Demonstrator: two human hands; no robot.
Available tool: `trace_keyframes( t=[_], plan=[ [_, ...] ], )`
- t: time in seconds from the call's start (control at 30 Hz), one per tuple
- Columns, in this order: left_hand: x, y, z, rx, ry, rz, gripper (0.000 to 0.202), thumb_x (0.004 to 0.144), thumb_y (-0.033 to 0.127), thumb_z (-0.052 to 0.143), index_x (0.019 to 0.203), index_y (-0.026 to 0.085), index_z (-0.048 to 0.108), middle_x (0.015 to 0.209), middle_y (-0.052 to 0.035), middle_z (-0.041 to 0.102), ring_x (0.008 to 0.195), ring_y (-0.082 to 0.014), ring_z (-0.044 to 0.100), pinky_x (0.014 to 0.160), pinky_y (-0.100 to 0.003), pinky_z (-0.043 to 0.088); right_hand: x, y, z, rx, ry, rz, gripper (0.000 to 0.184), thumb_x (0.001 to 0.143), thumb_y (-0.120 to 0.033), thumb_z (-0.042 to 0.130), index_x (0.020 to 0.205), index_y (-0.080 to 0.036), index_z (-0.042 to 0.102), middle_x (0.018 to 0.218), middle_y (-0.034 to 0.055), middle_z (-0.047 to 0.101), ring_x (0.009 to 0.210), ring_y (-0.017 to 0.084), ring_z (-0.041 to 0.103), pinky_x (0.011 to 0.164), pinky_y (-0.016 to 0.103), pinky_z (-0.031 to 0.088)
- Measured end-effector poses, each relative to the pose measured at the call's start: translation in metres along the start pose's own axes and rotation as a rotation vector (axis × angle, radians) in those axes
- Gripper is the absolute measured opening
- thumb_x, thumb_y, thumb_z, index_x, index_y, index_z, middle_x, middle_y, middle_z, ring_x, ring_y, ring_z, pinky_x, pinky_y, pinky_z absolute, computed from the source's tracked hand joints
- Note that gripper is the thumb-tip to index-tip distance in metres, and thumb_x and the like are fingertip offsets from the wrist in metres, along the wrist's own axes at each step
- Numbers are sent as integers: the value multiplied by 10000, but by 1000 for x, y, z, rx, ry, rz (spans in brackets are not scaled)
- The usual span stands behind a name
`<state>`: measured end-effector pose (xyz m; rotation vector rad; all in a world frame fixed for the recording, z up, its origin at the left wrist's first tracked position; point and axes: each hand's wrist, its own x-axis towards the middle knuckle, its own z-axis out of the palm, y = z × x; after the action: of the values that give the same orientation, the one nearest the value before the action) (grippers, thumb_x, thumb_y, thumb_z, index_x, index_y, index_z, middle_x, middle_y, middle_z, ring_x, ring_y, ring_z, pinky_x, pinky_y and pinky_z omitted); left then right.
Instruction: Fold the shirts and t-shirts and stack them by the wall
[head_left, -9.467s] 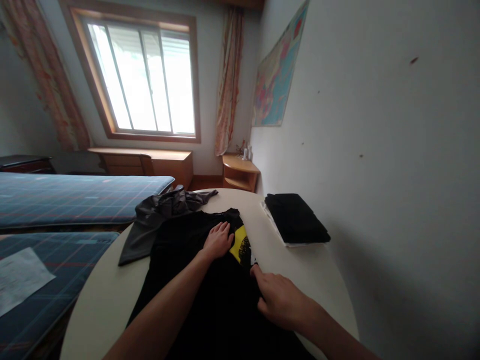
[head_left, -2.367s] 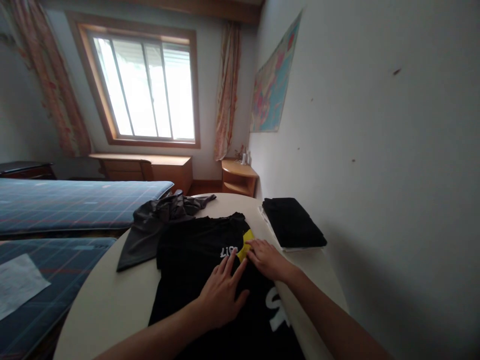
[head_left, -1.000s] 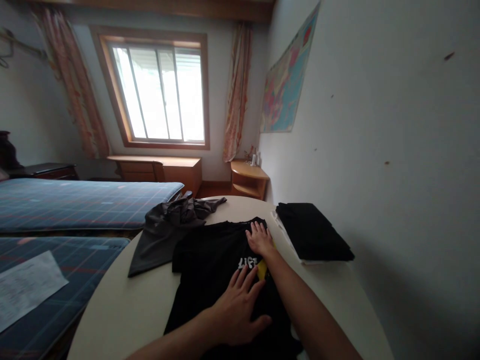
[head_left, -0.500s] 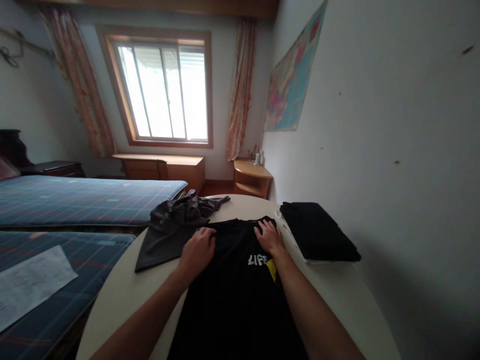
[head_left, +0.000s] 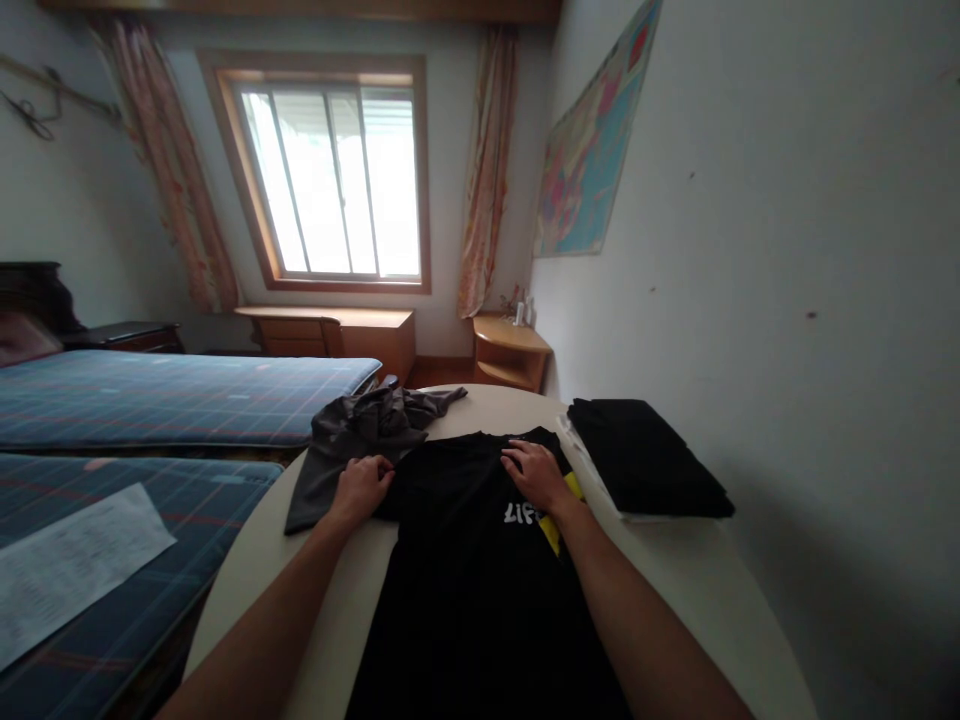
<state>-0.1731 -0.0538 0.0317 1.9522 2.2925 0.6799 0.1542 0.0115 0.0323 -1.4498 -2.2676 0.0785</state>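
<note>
A black T-shirt (head_left: 480, 590) lies spread over the round table, its collar towards the far side. White lettering and a yellow patch show on its chest. My left hand (head_left: 363, 488) is closed on the end of the sleeve on the left, beside a crumpled dark grey garment (head_left: 330, 460). Across the shirt, just below the collar, my right hand (head_left: 534, 472) rests flat with its fingers stretched out. Its forearm covers part of the yellow print.
On the table's right side sits a folded black and white stack of clothes (head_left: 645, 455), close to the wall. The pale tabletop (head_left: 720, 600) has a curved edge. Mattresses (head_left: 187, 395) stand to the left, one with a printed sheet (head_left: 82, 570) on it.
My left hand has moved left, and the sleeve now stretches out to that side. My right hand has shifted slightly left on the shirt, and more yellow print shows.
</note>
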Motion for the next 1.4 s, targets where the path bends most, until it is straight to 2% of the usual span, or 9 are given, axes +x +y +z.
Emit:
trace_keyframes(
  t=[0.13, 0.27, 0.4, 0.57, 0.87, 1.1, 1.17, 1.3, 1.4],
  plan=[
    [1, 6, -2, -124, 77, -4, 177, 928, 297, 481, 1011, 195, 601, 966, -70, 703, 927, -228, 657, 816, -311, 467, -2, -5, 3, -28, -50, -50, 398, 992, -424, 395, 1252, -248, 638, 1420, 56, 525, 1341, 215, 412, 1169, 449, 142],
    [6, 9, -2, -538, 155, 59, 279, 867, 386, 549, 1061, 186, 553, 881, -41, 676, 826, -197, 673, 767, -298, 496, -3, -7, 3, -47, -70, -82, 387, 996, -404, 399, 1279, -250, 612, 1404, 64, 540, 1336, 216, 421, 1164, 483, 152],
    [6, 11, -6, -935, 0, 157, 546, 735, 410, 670, 1198, 167, 517, 981, -61, 670, 874, -214, 678, 764, -333, 535, -4, -5, 5, -55, -105, -61, 389, 1000, -397, 395, 1308, -254, 583, 1411, 71, 532, 1333, 224, 428, 1153, 510, 174],
    [-4, 24, -16, -795, 4, 325, 498, 775, 293, 625, 1252, 186, 530, 1123, -89, 670, 1053, -235, 644, 936, -384, 488, 1, -17, -2, -71, -55, -164, 346, 981, -342, 459, 1285, -247, 592, 1311, 80, 607, 1258, 228, 490, 1147, 502, 170],
    [-21, 47, -13, -662, -39, 471, 433, 825, 193, 553, 1257, 213, 526, 1186, -61, 672, 1099, -209, 629, 993, -344, 448, 0, -89, -24, 120, -27, -465, 509, 919, -287, 600, 1405, -255, 451, 1013, 35, 706, 971, 191, 622, 968, 349, 345],
    [-23, 48, -8, -651, -57, 398, 510, 783, 230, 646, 1277, 216, 519, 920, -13, 692, 848, -178, 655, 830, -299, 489, 2, -95, -11, 134, 12, -336, 169, 951, -256, 552, 1085, -204, 640, 964, 47, 727, 899, 185, 662, 948, 321, 366],
    [-21, 47, -6, -665, -70, 338, 489, 763, 282, 674, 1227, 189, 552, 865, -9, 675, 773, -172, 640, 737, -280, 492, 5, -91, -8, 185, 48, -260, 171, 944, -252, 559, 1090, -208, 635, 948, 43, 727, 902, 192, 664, 922, 310, 393],
    [-14, 44, -5, -770, -102, 267, 284, 777, 405, 624, 898, 148, 626, 790, -23, 655, 709, -164, 612, 643, -255, 477, 7, -83, 0, 363, 74, -124, 196, 971, -288, 501, 1114, -216, 613, 959, 53, 722, 901, 200, 679, 829, 286, 459],
    [-7, 39, -6, -838, 12, 122, 304, 772, 462, 601, 787, 159, 592, 686, 0, 616, 621, -152, 585, 564, -242, 455, 6, -79, 8, 494, 34, -148, 305, 973, -272, 480, 1271, -218, 513, 1063, 59, 713, 979, 197, 675, 872, 300, 478]
  ],
)
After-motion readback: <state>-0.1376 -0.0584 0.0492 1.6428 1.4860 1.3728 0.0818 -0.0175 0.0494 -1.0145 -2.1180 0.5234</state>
